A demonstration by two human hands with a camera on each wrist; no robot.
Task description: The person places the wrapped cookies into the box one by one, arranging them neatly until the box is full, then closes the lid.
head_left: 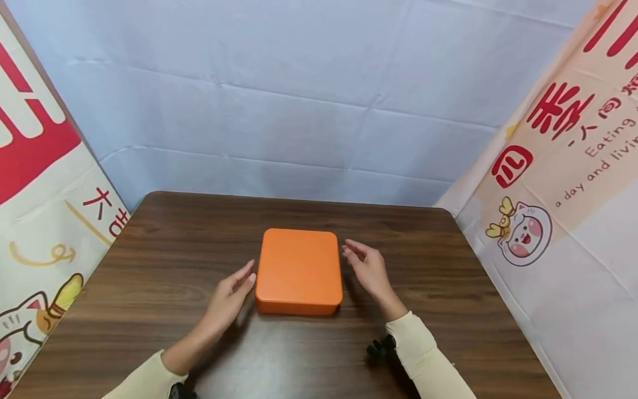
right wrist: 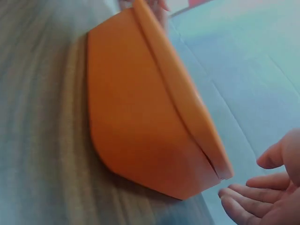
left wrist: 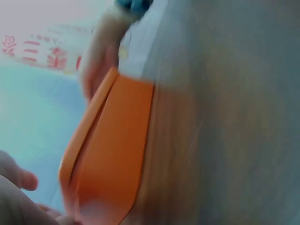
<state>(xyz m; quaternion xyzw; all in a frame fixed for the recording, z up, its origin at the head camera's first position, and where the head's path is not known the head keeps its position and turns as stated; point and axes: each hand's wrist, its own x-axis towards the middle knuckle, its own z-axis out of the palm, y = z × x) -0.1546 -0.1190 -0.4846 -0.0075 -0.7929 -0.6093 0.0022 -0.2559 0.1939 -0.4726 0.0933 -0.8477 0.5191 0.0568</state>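
An orange square box (head_left: pixel 299 269) with rounded corners and a fitted lid rests on the dark wooden table. My left hand (head_left: pixel 228 296) is close to its left side, fingers loosely extended; whether the fingertips touch the box I cannot tell. On the other side, my right hand (head_left: pixel 368 270) stands a little apart from the box, its fingers slightly bent and holding nothing. A seam under the lid shows along the box (right wrist: pixel 140 93) in the right wrist view. The left wrist view shows the box's side (left wrist: pixel 117 150) with the left fingers near its lower end.
The brown wood-grain table (head_left: pixel 199 221) has rounded back corners. Behind it hangs a pale blue cloth (head_left: pixel 299 111). Printed banners with red characters and cartoon cats stand at the left (head_left: pixel 45 221) and right (head_left: pixel 558 183). Dark wrist devices sit at both cuffs.
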